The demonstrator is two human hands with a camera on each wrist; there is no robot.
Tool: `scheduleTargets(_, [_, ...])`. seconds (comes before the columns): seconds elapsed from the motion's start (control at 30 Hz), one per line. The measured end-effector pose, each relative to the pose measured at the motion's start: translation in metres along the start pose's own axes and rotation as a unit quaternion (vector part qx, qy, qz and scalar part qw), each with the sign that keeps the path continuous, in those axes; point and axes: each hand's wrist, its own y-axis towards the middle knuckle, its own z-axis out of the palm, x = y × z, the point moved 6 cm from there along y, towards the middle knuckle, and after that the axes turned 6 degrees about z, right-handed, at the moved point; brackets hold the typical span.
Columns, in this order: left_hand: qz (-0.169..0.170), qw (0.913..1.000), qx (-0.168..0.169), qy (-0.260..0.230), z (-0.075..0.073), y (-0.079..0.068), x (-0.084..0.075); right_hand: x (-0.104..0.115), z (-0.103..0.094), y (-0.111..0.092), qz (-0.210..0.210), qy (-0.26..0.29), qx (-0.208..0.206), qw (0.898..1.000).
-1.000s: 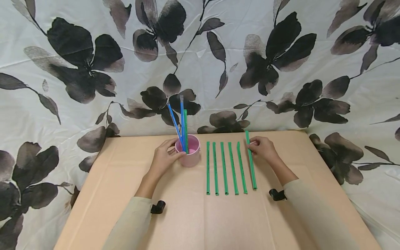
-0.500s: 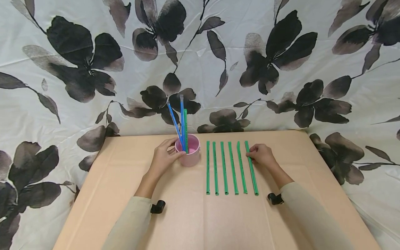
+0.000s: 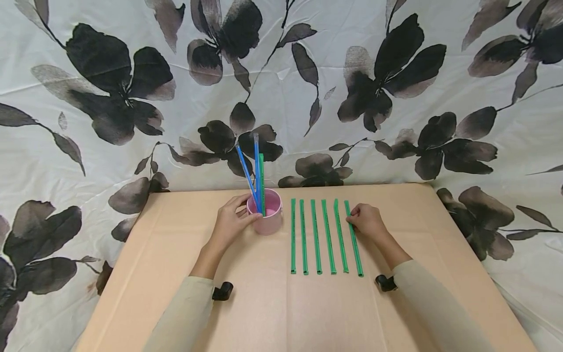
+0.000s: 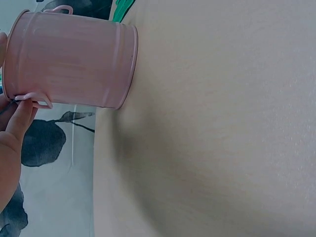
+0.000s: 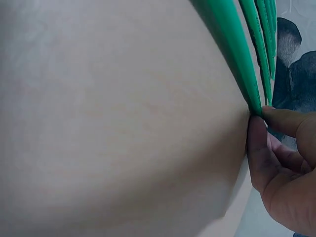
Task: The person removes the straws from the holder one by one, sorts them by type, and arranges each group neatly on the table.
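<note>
The right hand pinches the rightmost slim, straight green stick on the flat tan tabletop towards its twelve-o'clock end, long axis roughly twelve-to-six, while the left hand grips the pink cylindrical pail at nine o'clock.

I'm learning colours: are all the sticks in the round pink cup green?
No, two thin blue sticks stand in the round pink cup beside a thin green stick.
</note>
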Motion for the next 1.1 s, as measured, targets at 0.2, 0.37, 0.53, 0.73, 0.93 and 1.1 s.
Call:
scheduleTargets(0.2, [-0.014, 0.9999, 0.006, -0.007, 0.002, 0.000, 0.001, 0.003, -0.002, -0.003, -0.009, -0.025, -0.010, 1.000])
scheduleTargets(0.37, [-0.005, 0.9999, 0.002, -0.011, 0.000, -0.002, -0.002, 0.001, -0.002, -0.003, -0.007, -0.024, -0.011, 1.000])
scheduleTargets(0.53, [0.000, 1.0000, 0.001, -0.006, 0.000, -0.002, -0.003, 0.000, -0.005, -0.001, -0.016, -0.027, -0.017, 0.999])
scheduleTargets(0.73, [0.001, 1.0000, 0.002, -0.004, 0.000, -0.003, -0.003, 0.018, -0.017, 0.001, -0.056, 0.006, -0.039, 0.998])
scheduleTargets(0.93, [0.003, 1.0000, -0.004, -0.007, 0.000, -0.002, -0.002, 0.068, -0.018, 0.011, -0.118, 0.070, -0.035, 0.990])
scheduleTargets(1.1, [0.002, 1.0000, -0.008, -0.004, 0.002, -0.001, -0.001, 0.119, -0.006, 0.017, -0.160, 0.134, -0.003, 0.978])
